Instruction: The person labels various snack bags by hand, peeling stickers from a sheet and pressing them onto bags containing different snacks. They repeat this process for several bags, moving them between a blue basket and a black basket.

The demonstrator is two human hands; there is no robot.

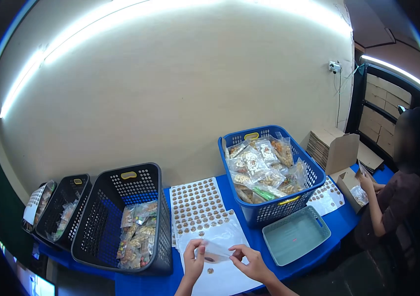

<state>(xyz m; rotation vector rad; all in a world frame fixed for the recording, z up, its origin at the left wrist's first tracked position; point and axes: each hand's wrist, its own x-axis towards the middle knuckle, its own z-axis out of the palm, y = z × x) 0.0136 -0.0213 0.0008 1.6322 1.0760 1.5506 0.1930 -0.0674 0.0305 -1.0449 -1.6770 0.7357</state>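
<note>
Over the table's front, my left hand (pixel 193 257) pinches one end of a small clear plastic pouch (pixel 216 250). At the other end, my right hand (pixel 250 262) grips its edge between thumb and fingers. Something dark shows through or behind the pouch's lower part. Beneath both hands lies a white sticker sheet (pixel 229 280), mostly bare, with a few round brown stickers left on it. A fuller sheet of round stickers (pixel 195 202) lies just beyond.
Left of my hands stands a dark basket (pixel 82 241) with filled packets (pixel 138 234), beside smaller baskets (pixel 47 229). A blue basket (pixel 259 216) heaped with packets (pixel 264 165) and a pale green tray (pixel 279 261) stand to the right. Further right, a person (pixel 392 197) handles something near cardboard boxes (pixel 343 153).
</note>
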